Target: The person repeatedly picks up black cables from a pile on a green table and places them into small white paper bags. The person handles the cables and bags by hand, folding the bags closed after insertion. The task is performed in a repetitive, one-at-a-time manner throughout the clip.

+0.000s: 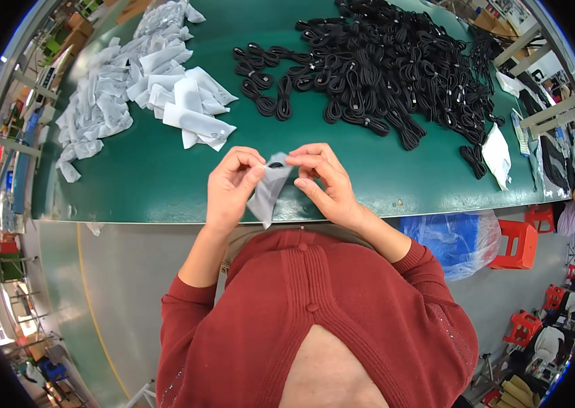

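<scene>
A small frosted plastic bag hangs between my hands just above the table's near edge. My left hand pinches its upper left edge with thumb and forefinger. At the upper right edge, the fingertips of my right hand hold the bag, the thumb standing a little away. Something dark shows at the bag's mouth; its kind is hard to make out. Filled frosted bags lie heaped beyond my left hand. Past my right hand spreads a large pile of coiled black cables, each coil tied up.
Both piles rest on a green table. A white packet lies near its right end beside one cable coil. Below that side are a blue plastic-lined bin and a red stool. Metal frame posts rise at the right edge.
</scene>
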Tool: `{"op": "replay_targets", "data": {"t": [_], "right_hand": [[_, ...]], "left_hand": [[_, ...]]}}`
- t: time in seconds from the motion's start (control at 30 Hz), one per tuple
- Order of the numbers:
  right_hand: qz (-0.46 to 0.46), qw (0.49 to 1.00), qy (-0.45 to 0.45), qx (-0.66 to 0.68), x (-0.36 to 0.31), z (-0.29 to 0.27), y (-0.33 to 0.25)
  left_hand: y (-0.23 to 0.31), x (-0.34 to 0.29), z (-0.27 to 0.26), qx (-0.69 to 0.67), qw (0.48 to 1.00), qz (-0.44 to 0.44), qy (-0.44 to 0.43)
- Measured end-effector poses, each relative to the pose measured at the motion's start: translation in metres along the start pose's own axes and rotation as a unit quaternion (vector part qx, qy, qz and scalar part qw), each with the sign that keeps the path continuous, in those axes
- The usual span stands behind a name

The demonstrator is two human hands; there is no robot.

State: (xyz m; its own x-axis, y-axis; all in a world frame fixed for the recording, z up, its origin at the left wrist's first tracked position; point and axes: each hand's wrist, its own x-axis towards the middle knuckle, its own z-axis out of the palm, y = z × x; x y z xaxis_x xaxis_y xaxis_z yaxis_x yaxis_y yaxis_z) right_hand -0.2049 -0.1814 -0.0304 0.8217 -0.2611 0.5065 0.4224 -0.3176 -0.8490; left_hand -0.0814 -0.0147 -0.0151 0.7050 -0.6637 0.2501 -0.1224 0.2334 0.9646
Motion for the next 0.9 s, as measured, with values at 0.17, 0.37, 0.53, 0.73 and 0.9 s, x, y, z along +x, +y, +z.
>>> {"op": "replay_targets", "data": {"t": [0.17,0.37,0.53,0.73,0.9], "right_hand": [[-0.002,1.000,0.015,-0.014,0.010,-0.006,-0.004],[0.009,0.988,0.079,-0.133,-0.006,-0.031,0.014],[0.052,0.979,0.101,-0.170,-0.019,-0.039,0.032],[0.080,0.973,0.109,-0.187,-0.019,-0.041,0.045],[0.113,0.969,0.130,-0.178,-0.024,-0.046,0.060]], "left_hand": [[0.021,0.031,-0.026,-0.153,0.985,-0.019,0.076],[0.000,0.064,-0.087,0.394,0.859,0.202,0.255],[-0.045,0.064,-0.069,0.690,0.712,0.130,0.016],[-0.087,0.124,-0.091,0.727,0.665,0.171,0.012],[-0.098,0.171,-0.135,0.745,0.649,0.149,0.033]]}}
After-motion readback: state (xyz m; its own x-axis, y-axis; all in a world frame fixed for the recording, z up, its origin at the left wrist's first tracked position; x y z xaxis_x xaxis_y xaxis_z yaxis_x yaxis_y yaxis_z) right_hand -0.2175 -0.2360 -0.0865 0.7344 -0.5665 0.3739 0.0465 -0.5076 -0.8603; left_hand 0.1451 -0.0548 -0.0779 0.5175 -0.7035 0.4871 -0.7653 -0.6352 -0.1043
